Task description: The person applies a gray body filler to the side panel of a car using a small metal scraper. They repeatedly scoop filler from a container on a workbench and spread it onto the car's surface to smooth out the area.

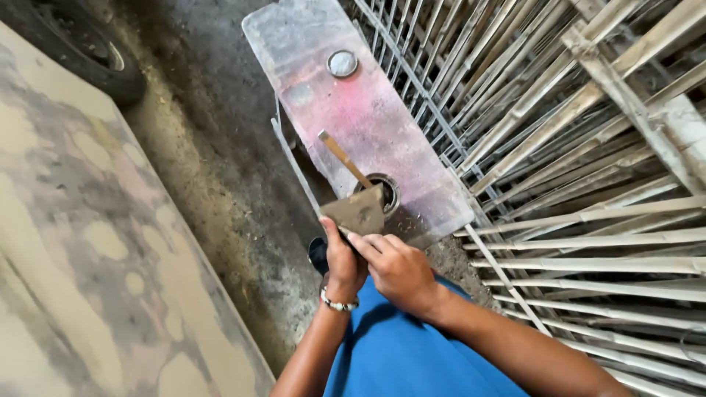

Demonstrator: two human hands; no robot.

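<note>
1. We see a tyre (84, 48) at the upper left, on the dirty concrete floor (220, 169).
2. Welded metal grilles (588, 184) lean stacked on our right.
3. A blotchy painted panel (81, 242) fills our left.

A flat board (360, 110) runs from the top centre down to mid-frame, with a round lid (342, 64) on its upper end and an open tin (384, 192) on its lower end. A stick (344, 158) stands in the tin. A rack of bars (588, 147) fills the right; a tyre (81, 48) sits upper left
</note>
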